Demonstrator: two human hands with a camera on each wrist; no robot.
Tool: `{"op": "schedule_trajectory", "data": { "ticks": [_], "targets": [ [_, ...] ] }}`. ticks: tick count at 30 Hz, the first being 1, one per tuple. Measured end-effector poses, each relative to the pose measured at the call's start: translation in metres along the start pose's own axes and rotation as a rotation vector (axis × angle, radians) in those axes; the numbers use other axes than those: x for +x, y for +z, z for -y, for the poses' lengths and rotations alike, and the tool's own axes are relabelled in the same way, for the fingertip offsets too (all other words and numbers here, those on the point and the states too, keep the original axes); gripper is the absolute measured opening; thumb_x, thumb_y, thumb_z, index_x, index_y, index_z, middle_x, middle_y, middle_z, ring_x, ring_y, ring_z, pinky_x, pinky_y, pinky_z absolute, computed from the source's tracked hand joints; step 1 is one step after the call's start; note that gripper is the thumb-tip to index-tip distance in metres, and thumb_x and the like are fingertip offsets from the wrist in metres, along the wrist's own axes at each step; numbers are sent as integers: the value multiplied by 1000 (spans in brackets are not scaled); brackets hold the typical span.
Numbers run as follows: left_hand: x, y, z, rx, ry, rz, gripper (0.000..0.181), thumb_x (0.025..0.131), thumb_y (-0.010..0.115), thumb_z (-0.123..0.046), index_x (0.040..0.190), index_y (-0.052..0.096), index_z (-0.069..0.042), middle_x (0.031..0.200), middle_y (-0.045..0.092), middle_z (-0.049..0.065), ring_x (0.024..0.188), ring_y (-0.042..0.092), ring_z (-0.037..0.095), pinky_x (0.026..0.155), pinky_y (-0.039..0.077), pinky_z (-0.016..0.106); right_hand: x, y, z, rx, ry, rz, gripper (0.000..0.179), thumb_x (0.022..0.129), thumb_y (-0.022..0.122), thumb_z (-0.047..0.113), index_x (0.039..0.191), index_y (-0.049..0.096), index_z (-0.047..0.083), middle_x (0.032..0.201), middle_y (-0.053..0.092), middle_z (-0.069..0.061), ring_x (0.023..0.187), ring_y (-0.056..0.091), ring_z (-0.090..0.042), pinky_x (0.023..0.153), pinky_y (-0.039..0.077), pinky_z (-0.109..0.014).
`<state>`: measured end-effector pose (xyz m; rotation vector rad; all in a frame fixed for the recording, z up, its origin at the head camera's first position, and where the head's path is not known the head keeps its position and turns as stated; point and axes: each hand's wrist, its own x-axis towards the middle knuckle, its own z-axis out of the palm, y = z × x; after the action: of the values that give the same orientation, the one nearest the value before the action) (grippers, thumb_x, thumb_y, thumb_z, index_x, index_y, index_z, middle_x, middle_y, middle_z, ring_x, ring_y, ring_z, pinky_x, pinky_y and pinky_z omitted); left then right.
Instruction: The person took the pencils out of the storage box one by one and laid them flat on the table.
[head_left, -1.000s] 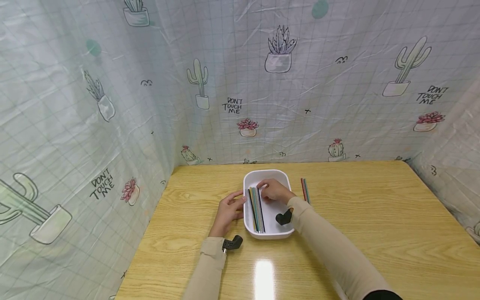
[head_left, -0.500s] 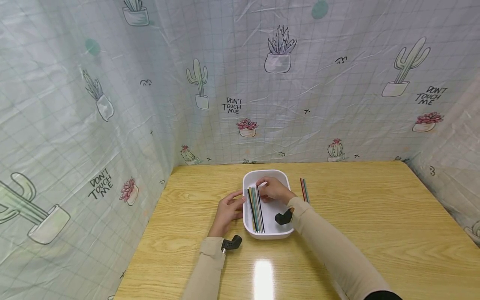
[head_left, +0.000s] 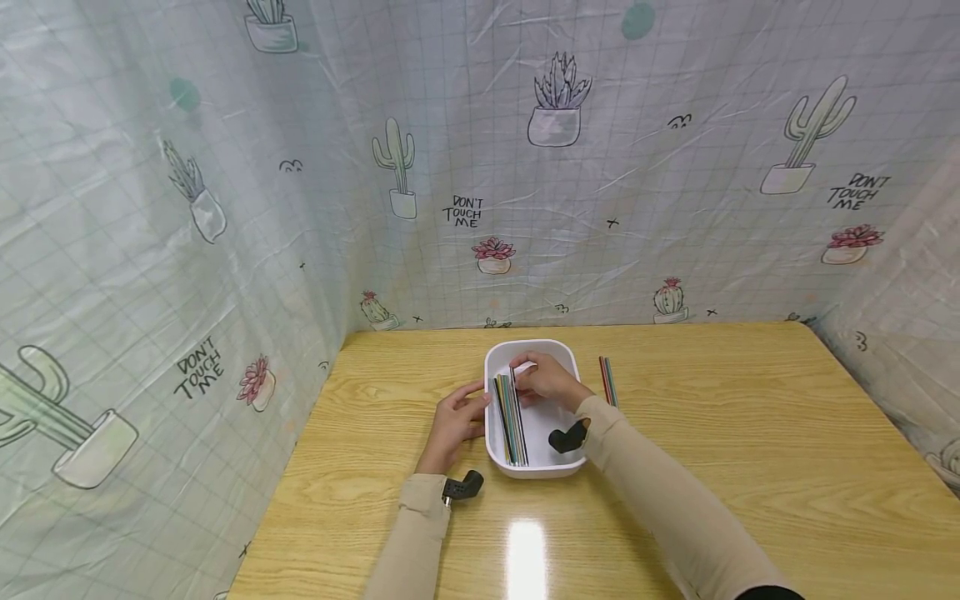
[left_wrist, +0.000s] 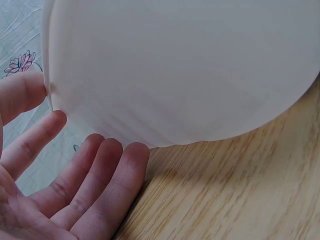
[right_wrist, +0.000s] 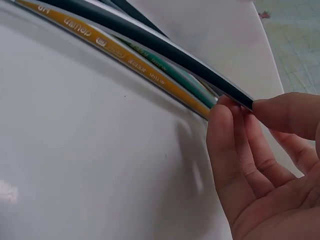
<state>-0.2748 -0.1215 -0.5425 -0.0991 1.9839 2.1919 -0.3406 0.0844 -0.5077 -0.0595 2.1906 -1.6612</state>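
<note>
A white plastic bin (head_left: 536,472) stands on the table, with several pencils lying lengthwise along its left side. My right hand (head_left: 546,379) reaches inside and pinches the far end of a dark pencil (right_wrist: 165,47) between thumb and fingers. That end is lifted over a yellow pencil (right_wrist: 120,54) and a green pencil (right_wrist: 175,75) in the right wrist view. My left hand (head_left: 456,421) rests its spread fingertips against the bin's outer left wall. From the left wrist, the fingers (left_wrist: 135,160) touch the pale wall, and the pencils inside are hidden behind it.
To the right of the bin, a red pencil (head_left: 604,380) and a greenish pencil (head_left: 612,383) lie on the wooden table (head_left: 750,433), partly behind the right sleeve (head_left: 667,500). A cactus-print curtain (head_left: 450,125) hangs behind and at both sides.
The dark pencil's far end has risen slightly in my right fingers and now shows between them. My left hand has stayed against the bin.
</note>
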Motion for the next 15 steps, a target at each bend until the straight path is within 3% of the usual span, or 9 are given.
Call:
{"op": "schedule_trajectory", "data": {
  "ticks": [10,15],
  "targets": [
    [1,-1,2,-3,7,-8,45,97,72,-23,139,63,-10,114,70,16,85,71,14,71,65,31,-5,4,4,27,-13,-17,39,94,60,-4,131,57,7,99,67,-12,85,69,-20,78,66,-38],
    [2,-1,2,-8,7,2,45,98,71,-23,140,62,-9,115,69,18,86,71,14,73,66,32,-8,4,4,53,-19,-27,38,94,59,-5,131,56,6,97,63,-11,84,68,-20,76,66,-40]
  ]
}}
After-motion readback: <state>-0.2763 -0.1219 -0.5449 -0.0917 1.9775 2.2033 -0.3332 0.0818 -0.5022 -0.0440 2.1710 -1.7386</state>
